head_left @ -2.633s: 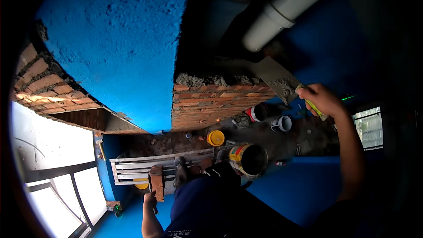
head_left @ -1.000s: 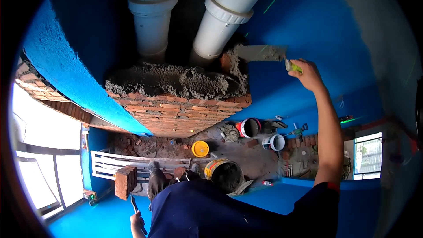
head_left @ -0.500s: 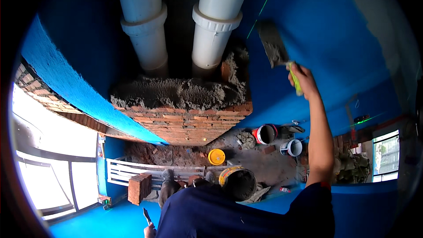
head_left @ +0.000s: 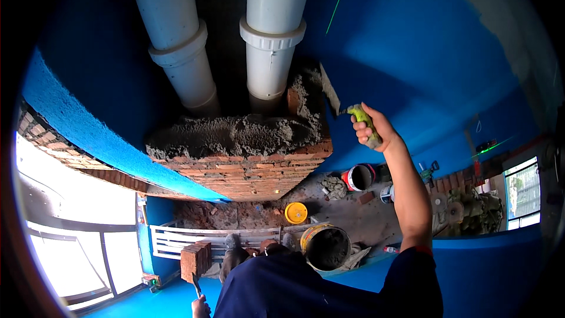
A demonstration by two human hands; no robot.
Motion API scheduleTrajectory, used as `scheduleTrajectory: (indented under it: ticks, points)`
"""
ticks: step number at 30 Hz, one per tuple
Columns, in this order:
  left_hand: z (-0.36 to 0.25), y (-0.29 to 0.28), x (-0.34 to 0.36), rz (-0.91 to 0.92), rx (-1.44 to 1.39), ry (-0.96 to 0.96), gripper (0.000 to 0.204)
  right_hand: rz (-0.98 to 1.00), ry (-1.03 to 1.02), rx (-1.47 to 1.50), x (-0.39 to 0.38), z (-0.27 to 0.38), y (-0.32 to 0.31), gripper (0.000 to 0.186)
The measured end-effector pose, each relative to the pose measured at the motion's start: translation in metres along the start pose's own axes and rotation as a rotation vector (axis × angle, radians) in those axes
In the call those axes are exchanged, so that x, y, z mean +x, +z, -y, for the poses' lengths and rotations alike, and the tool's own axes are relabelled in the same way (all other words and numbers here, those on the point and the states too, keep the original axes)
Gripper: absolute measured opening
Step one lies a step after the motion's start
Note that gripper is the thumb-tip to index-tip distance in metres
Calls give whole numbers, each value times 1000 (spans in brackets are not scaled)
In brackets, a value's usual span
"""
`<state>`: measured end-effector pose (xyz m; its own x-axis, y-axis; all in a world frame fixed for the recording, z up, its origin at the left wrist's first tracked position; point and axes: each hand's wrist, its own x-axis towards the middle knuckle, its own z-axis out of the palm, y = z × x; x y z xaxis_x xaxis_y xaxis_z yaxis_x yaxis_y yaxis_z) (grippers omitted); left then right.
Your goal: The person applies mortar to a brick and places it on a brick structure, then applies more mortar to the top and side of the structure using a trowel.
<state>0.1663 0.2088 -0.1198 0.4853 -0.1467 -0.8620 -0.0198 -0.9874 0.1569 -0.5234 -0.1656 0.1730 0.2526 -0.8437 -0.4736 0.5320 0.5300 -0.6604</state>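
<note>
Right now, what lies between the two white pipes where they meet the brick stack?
In the head view, between the left pipe and right pipe there is only a dark gap, with grey mortar on the brick stack below.

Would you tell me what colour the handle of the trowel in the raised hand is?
Yellow-green; the trowel handle in the right hand shows in the head view.

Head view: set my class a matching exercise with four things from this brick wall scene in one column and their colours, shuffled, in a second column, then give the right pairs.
Column one:
1. trowel handle in the right hand
2. two pipes
3. small bucket on the floor
4. plastered wall

Column two:
A. blue
B. white
C. yellow-green
D. yellow

Right pairs: 1-C, 2-B, 3-D, 4-A.
</note>
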Motion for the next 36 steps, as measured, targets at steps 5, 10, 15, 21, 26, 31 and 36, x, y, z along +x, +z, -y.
scheduleTrajectory:
  ticks: [5,10,15,21,26,31,36]
  points:
    - [3,9,0,11,-8,-18,31,-89,65,-268,-45,-15,29,50]
    - [8,20,-2,35,0,-32,32,-81,-78,-721,-81,25,44,30]
    - [14,20,-12,22,18,-24,33,-254,-397,-1448,-40,105,53,30]
    - [14,12,-45,-72,165,-1,35,-420,-172,-1816,28,173,92,52]
    - [52,18,-33,-66,-59,-80,34,-498,-15,-1916,55,176,112,57]
    - [73,29,-37,21,-153,-146,26,-444,189,-1749,53,178,103,60]
    - [80,26,-36,62,-135,-185,26,-384,236,-1748,35,165,110,60]
